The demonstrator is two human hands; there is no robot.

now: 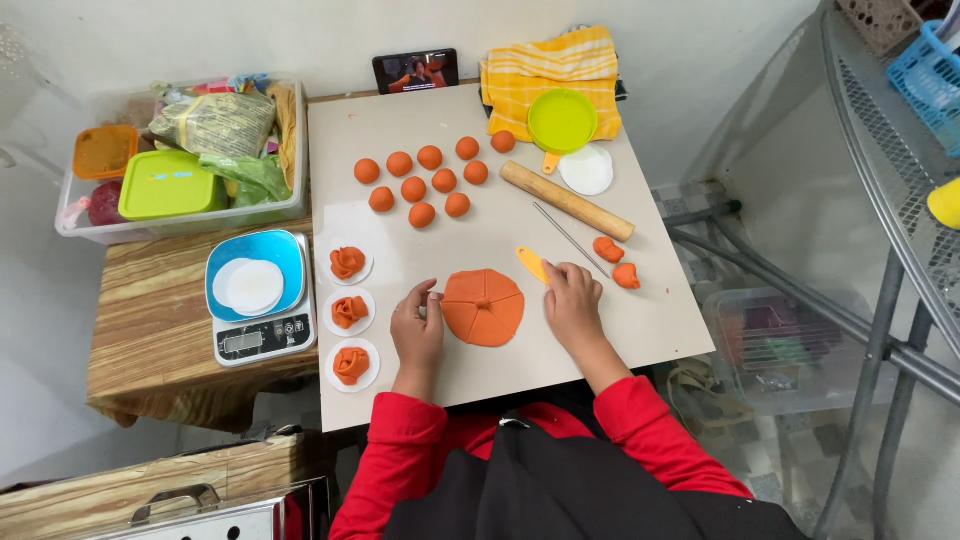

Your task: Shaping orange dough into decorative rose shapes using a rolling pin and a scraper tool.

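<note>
A flat round of orange dough (484,306), scored into wedges, lies on the pale work board (500,200) in front of me. My left hand (418,328) rests at its left edge, fingers curled and touching the dough. My right hand (571,301) sits at its right side and holds a small yellow-orange cutter (533,264) whose blade points up and left. Several orange dough balls (428,181) lie in rows farther back. Three rolled dough roses (349,312) sit on white paper discs along the board's left edge.
A wooden rolling pin (567,200), a thin metal skewer (570,238), two dough scraps (617,261), a lime lid (562,121) on a striped cloth and a phone (416,70) lie at the back. A kitchen scale (260,297) and a clear bin (180,150) stand left. A metal rack (890,200) stands right.
</note>
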